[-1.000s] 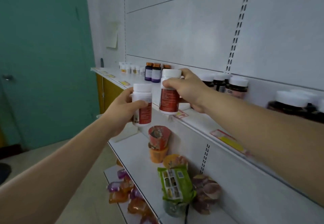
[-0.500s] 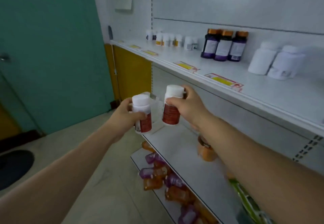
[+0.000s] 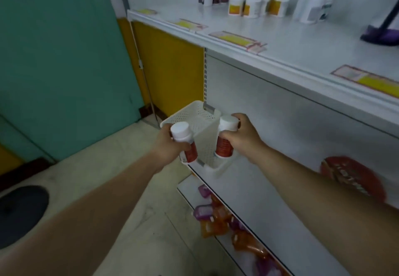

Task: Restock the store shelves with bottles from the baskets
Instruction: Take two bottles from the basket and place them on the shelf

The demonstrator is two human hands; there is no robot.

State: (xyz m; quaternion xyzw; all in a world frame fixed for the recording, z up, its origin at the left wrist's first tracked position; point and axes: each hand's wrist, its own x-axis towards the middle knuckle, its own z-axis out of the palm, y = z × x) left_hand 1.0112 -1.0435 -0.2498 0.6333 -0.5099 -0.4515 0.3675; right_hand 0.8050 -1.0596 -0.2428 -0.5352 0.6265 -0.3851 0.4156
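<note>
My left hand [image 3: 167,146] grips a white bottle with a red label [image 3: 185,140] by its side. My right hand [image 3: 239,138] grips a second red-label bottle [image 3: 224,139] of the same kind just under its white cap. Both bottles are upright and held in front of a white perforated basket [image 3: 194,116] that stands at the left end of the middle shelf [image 3: 269,200]. Another white cap shows in the basket under the right-hand bottle. The top shelf [image 3: 280,44] runs above, with white bottles [image 3: 250,1] standing near its back.
Price tags [image 3: 235,39] lie along the top shelf's front edge. A purple-based object [image 3: 380,33] stands at its right. Orange and purple packets [image 3: 218,217] fill the bottom shelf. A red packet [image 3: 352,180] lies on the middle shelf. A green door and yellow panel are to the left.
Both hands came down from the top shelf's edge with their bottles to the basket on the middle shelf. My view swung left and downward.
</note>
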